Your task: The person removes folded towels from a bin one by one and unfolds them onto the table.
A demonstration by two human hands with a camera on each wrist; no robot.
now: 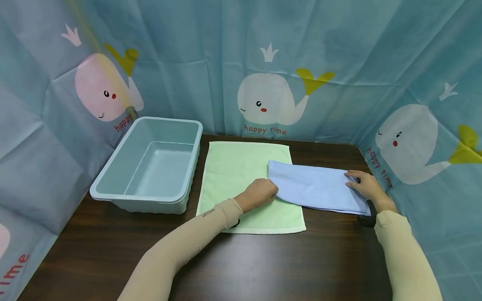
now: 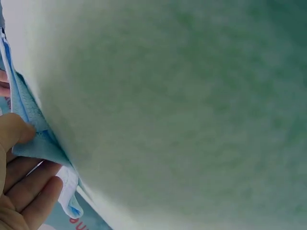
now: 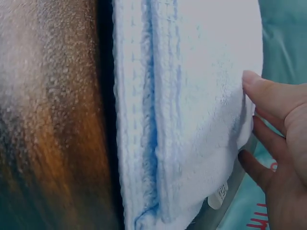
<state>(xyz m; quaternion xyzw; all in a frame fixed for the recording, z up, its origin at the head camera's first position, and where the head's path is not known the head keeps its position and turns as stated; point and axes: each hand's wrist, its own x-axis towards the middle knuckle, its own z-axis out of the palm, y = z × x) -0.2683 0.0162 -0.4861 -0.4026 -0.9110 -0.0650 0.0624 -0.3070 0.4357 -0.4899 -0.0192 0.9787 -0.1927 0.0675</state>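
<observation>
A light blue towel (image 1: 312, 184), folded into a long strip, lies with its left part over a flat pale green towel (image 1: 233, 167). At the blue towel's left end, my left hand (image 1: 260, 193) pinches the near corner; the left wrist view shows the thumb on top and fingers (image 2: 36, 189) underneath. My right hand (image 1: 367, 187) grips the opposite short end, thumb on the upper face. In the right wrist view, layered hems of the blue towel (image 3: 206, 86) run along its near side, and a small white tag (image 3: 218, 195) sticks out by the fingers.
A grey-blue plastic basin (image 1: 184, 196) stands left of the green towel on the dark wooden table (image 1: 286, 267). Behind and on both sides hangs a blue curtain (image 1: 211, 50) printed with whales, close to my right hand. A black wrist strap (image 1: 367, 219) shows at the right sleeve.
</observation>
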